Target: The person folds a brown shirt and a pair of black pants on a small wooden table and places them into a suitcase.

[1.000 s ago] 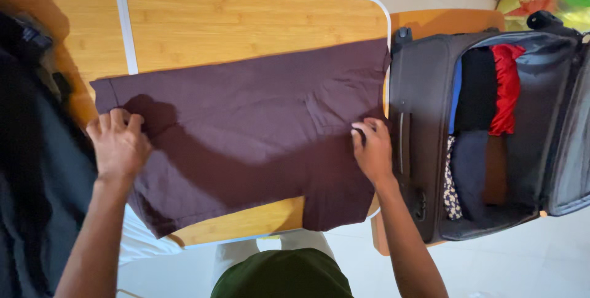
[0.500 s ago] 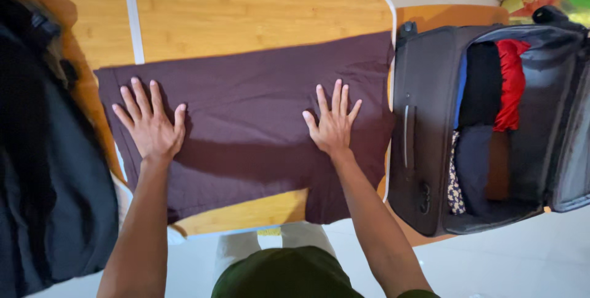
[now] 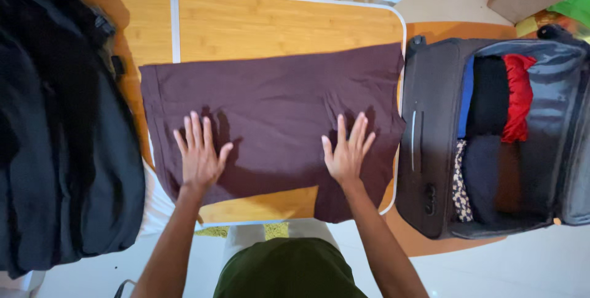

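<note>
A dark maroon shirt (image 3: 276,98) lies folded flat across the wooden table (image 3: 276,24). My left hand (image 3: 200,156) rests palm down on its left part, fingers spread. My right hand (image 3: 347,153) presses flat on its right part, fingers also spread. A sleeve of the shirt hangs over the table's near edge below my right hand. Neither hand holds anything.
An open grey suitcase (image 3: 430,138) stands to the right of the table, with folded red, black, blue and patterned clothes inside. A heap of black clothing (image 3: 55,126) covers the table's left end. White slats show beyond the far edge.
Both hands have slid toward me over the shirt, staying flat. A second ago they gripped the shirt's edges. The view has shifted, so the table sits further right.
</note>
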